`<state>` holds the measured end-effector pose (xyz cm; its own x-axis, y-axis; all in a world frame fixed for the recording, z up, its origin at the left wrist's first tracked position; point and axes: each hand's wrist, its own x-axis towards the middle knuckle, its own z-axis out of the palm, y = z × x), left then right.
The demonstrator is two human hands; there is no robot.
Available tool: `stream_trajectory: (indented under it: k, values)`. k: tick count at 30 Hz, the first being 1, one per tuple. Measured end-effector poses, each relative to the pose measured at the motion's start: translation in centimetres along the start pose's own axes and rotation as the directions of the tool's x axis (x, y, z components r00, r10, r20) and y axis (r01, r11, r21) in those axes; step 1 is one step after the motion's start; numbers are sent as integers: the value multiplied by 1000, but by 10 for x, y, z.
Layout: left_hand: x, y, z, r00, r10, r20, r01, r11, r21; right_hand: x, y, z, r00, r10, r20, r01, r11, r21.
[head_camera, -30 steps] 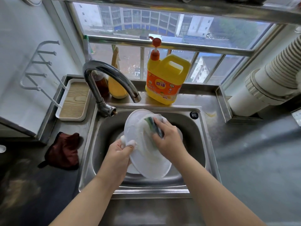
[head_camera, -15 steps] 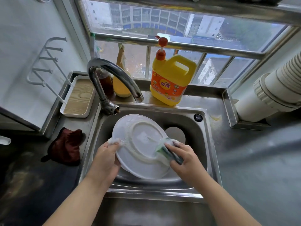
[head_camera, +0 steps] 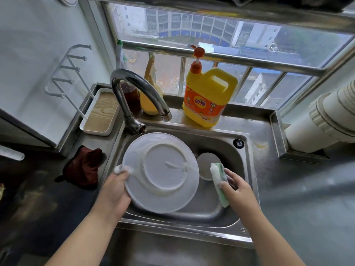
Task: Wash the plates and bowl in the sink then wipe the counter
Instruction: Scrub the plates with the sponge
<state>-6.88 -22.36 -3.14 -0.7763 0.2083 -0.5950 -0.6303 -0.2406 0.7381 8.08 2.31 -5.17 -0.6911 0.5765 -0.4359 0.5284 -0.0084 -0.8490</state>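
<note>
Over the sink (head_camera: pixel 247 169), the left hand (head_camera: pixel 115 191) grips the soapy white plate (head_camera: pixel 161 172) by its left rim, underside up. Just right of the plate, the right hand (head_camera: pixel 236 187) holds a green-and-white sponge (head_camera: pixel 218 181), apart from the plate, above a bowl (head_camera: pixel 207 165) in the sink.

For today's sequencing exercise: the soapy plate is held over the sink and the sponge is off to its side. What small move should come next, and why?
Probably bring the plate under the faucet spout to rinse it. Its upturned underside carries suds, the left hand grips its rim, and the right hand holds the sponge clear of it, which suggests that scrubbing on this side is done. No water is seen running, so the tap may need opening first.
</note>
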Motion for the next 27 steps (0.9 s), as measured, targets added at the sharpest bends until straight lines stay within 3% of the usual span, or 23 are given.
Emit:
stream_trajectory:
  k: [5,9,15,17,20,23,27]
  values:
    - [-11,2,-2,991,132,5,-130,970,207,0,5,3,997,13,81,-11,999,-30]
    - [-13,6,-2,963,262,67,-266,870,415,3,0,3,963,8,270,27,992,-125]
    - [-5,11,3,926,250,284,-373,722,583,1,-29,12,857,-28,515,135,976,-173]
    - [-1,9,2,899,250,359,-434,614,659,2,-38,15,820,-20,572,145,974,-175]
    - [4,4,1,792,266,549,-610,329,721,4,-44,23,787,5,616,181,954,-240]
    - [7,0,-1,686,266,677,-727,195,659,4,-44,32,769,47,638,212,922,-323]
    - [10,-4,-7,615,258,746,-782,74,619,-2,-38,42,811,76,580,154,929,-337]
